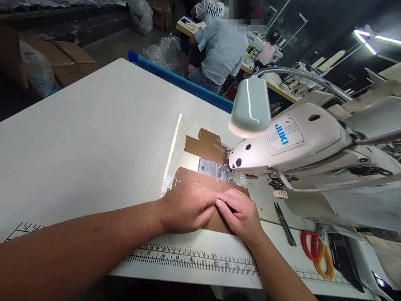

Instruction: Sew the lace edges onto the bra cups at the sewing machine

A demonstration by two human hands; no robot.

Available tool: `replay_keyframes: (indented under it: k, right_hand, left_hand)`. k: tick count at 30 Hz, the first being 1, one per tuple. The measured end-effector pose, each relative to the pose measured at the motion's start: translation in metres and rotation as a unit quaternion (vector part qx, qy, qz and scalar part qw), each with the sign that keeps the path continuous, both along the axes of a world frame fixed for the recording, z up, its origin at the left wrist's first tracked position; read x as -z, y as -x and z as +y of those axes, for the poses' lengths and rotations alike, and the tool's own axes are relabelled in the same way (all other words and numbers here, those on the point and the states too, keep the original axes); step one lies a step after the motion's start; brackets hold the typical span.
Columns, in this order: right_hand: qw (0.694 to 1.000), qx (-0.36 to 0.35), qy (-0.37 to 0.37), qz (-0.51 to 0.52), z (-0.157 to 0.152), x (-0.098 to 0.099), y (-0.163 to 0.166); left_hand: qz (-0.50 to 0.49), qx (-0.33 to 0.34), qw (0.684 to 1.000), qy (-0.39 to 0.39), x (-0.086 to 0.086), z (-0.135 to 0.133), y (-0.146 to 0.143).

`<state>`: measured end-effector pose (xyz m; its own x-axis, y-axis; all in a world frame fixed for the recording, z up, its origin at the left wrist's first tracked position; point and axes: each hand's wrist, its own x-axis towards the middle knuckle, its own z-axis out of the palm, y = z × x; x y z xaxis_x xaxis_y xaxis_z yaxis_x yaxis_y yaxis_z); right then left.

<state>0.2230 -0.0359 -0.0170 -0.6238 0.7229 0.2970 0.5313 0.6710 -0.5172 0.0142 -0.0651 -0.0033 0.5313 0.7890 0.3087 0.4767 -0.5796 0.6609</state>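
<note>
Above the near brown sheet (188, 175), my left hand (188, 207) is closed, its fingertips pressed together. My right hand (240, 212) meets it there with thumb and index finger pinched. Whatever is between the fingertips is too small or hidden to make out. The brown sheet lies flat under both hands, partly covered by them. Just beyond it is the metal needle plate (206, 166) of a white sewing machine (266, 144), whose needle area sits close past my fingers. Another brown piece (203, 147) lies on the far side of the plate under clear film (175, 144).
A lamp (250, 106) hangs over the machine head. To the right lie dark tweezers (284, 224), scissors with red and orange handles (324, 260) and a black flat device (344, 257). A printed ruler (188, 259) runs along the white table's front edge. A co-worker (219, 50) sits beyond.
</note>
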Motion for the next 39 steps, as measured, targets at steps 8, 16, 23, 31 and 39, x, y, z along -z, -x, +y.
replay_keyframes:
  k: [8,16,23,31,39]
  right_hand:
    - [0.996,0.054,-0.047,-0.055,0.0,0.001,0.002]
    - [0.999,0.03,-0.012,-0.008,-0.001,-0.001,0.0]
    - [0.999,0.038,-0.021,-0.026,-0.001,-0.001,0.001]
    - [0.999,0.034,-0.025,-0.031,-0.001,-0.003,0.002]
    - [0.998,0.035,-0.043,-0.036,-0.001,-0.003,0.004]
  left_hand:
    - [0.048,-0.005,0.999,0.014,0.0,-0.001,-0.001]
    - [0.03,-0.01,1.0,-0.001,-0.001,-0.001,0.0]
    - [0.015,-0.003,1.0,-0.014,0.0,-0.001,0.0]
    - [0.057,-0.02,0.996,-0.071,-0.007,0.005,0.005]
    - [0.14,-0.093,0.981,-0.092,-0.011,0.031,0.016]
